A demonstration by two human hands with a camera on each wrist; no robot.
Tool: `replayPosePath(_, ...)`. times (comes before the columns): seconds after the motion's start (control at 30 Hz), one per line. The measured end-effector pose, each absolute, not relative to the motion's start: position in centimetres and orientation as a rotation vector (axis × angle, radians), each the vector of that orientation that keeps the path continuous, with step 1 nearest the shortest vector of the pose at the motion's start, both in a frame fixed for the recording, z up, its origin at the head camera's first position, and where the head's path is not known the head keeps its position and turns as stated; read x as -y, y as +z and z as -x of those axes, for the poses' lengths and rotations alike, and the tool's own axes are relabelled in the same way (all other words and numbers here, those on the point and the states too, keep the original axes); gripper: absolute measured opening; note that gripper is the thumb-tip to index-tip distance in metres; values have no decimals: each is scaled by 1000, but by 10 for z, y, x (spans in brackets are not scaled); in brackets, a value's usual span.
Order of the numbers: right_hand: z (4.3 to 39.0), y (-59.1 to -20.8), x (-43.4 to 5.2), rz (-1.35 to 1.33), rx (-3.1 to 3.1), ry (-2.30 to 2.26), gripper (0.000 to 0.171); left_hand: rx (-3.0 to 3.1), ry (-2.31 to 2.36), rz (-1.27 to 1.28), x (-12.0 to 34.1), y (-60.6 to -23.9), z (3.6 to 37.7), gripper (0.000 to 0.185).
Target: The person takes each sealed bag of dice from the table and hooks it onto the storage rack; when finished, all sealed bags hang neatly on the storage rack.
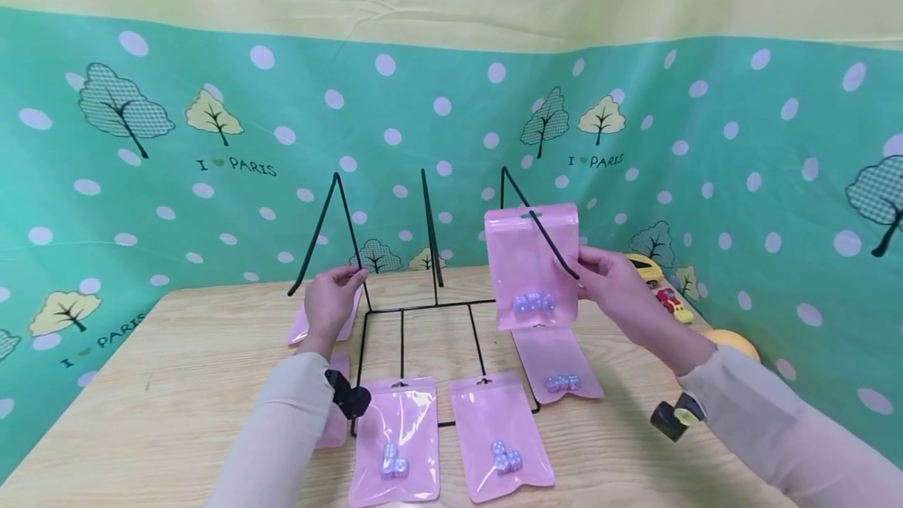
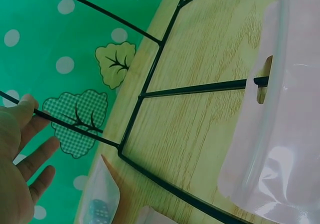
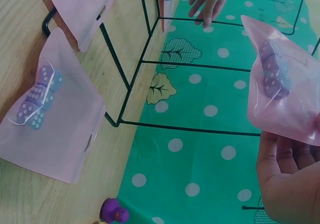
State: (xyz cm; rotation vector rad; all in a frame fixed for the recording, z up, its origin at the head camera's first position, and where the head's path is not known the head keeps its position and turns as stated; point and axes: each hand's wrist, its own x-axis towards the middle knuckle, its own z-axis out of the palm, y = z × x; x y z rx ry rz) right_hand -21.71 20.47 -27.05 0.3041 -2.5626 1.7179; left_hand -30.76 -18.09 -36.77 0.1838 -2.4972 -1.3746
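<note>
A black wire display rack [image 1: 416, 309] stands on the table with angled hooks at its top. My left hand [image 1: 331, 300] pinches the rack's left upright between thumb and fingers. On the right, my right hand [image 1: 610, 281] holds the side edge of a pink zip bag [image 1: 525, 257] with purple dice at its bottom. The upper right hook appears to pass through that bag's hanging hole. Below it lies another pink bag [image 1: 560, 359] with dice. Two pink bags hang at the lower front, a left one [image 1: 395, 414] and a right one [image 1: 497, 422].
Beside my left forearm are two more pink bags, one upper [image 1: 299, 328] and one lower [image 1: 335, 433], partly hidden. Toy cars [image 1: 673, 306] and an orange round object [image 1: 734, 342] sit at the right edge. A purple rubber duck [image 3: 113, 211] shows in the right wrist view.
</note>
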Motion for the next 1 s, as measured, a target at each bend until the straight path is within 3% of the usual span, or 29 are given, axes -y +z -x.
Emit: replayPosePath(1.0,264,-262,-186,-219,2541,1695,48,2485,-1344,-152,181,-369,307,35)
